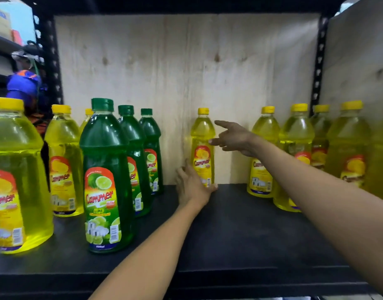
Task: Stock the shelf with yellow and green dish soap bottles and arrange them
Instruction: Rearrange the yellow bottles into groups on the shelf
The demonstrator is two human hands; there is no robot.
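L hand [193, 187]: wrapped round base of lone yellow bottle [202, 146], upright at shelf [229, 224] back
R hand [233, 137]: open, fingers spread, beside bottle's shoulder
Green bottles [106, 176]: row of 3, left

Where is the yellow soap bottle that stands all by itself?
The lone yellow bottle stands mid-shelf against the wooden back panel, right of the green bottles, with the left hand at its base.
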